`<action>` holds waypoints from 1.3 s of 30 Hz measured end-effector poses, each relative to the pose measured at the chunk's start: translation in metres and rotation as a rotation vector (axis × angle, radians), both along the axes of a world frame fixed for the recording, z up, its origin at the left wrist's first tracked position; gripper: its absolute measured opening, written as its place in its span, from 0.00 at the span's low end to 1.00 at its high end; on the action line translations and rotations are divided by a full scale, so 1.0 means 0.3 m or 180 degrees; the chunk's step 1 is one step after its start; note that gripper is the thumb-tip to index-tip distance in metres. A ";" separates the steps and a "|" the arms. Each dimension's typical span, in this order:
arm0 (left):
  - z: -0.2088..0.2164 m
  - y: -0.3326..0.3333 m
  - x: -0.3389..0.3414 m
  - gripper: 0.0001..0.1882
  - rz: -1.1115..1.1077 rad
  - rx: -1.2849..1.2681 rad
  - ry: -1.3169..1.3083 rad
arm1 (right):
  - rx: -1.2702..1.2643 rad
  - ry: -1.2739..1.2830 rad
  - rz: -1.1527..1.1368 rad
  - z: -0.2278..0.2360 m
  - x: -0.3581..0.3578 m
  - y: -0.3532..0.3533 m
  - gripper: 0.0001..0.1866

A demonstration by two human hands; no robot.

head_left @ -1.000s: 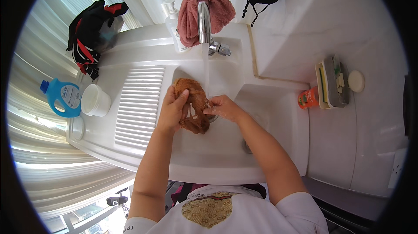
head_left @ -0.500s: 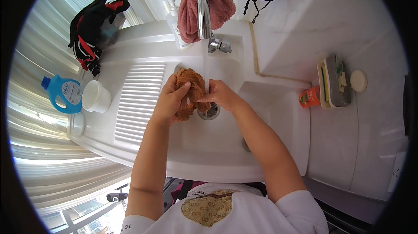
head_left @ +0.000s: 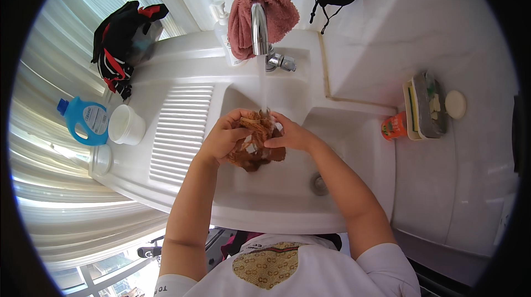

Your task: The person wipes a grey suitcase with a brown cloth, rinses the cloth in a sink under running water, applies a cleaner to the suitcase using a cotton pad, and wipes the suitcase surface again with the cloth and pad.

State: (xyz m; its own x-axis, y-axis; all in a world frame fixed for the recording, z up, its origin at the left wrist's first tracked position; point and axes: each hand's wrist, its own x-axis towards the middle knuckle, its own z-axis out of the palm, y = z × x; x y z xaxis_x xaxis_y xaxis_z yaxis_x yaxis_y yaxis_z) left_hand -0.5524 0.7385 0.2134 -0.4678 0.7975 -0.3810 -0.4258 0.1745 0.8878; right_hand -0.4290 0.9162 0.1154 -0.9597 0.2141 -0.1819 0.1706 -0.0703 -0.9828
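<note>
A wet, crumpled orange-brown cloth [head_left: 253,160] is bunched between my two hands over the left basin [head_left: 235,189] of the white sink. My left hand [head_left: 222,137] is closed around its left side, thumb lying over the folds. Fingers of my right hand [head_left: 289,134] pinch the cloth's right side. From the chrome faucet [head_left: 259,31] a stream of water [head_left: 263,82] falls onto the cloth between my hands. The cloth and hands hide the drain below; the cloth's exact kind cannot be made out.
A pink towel [head_left: 282,9] drapes behind the faucet, beside a pump bottle [head_left: 222,26]. Left of the ribbed washboard [head_left: 181,131] stand a white tub [head_left: 126,125] and a blue detergent jug [head_left: 87,121]. An orange container [head_left: 394,126] and a brush-holding box [head_left: 426,106] sit at right.
Both hands have brought the cloth right and nearer to me, under the water stream. My right hand has closed in on the cloth, which is now more spread between both hands.
</note>
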 end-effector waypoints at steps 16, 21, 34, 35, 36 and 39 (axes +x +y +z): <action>0.038 0.029 -0.034 0.16 0.0754 0.0003 0.0116 | -0.0742 0.0645 -0.0682 0.263 -0.091 0.034 0.12; -0.018 0.063 0.020 0.15 0.0137 -0.0133 0.0740 | -0.0647 0.0938 -0.0530 0.275 -0.142 -0.028 0.14; 0.134 0.044 -0.024 0.15 0.1397 0.0629 -0.0110 | 0.0534 -0.0770 0.0480 -0.250 0.039 0.038 0.23; 0.133 0.050 -0.007 0.15 0.1507 0.0546 -0.0217 | 0.0833 -0.0594 0.0423 -0.256 0.049 0.053 0.25; 0.126 0.050 0.003 0.15 0.1378 0.0535 -0.0325 | 0.1143 -0.0422 0.0363 -0.226 0.053 0.069 0.27; 0.053 0.031 -0.004 0.15 0.0925 0.0339 -0.0500 | 0.0395 0.0496 0.0018 -0.012 -0.009 0.045 0.31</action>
State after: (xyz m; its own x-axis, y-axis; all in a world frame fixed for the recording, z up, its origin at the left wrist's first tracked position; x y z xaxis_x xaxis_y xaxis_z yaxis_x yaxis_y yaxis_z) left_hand -0.5535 0.7477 0.2293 -0.6235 0.6787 -0.3881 -0.5769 -0.0644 0.8143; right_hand -0.4315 0.9298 0.1119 -0.9755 0.2201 -0.0037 0.0159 0.0537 -0.9984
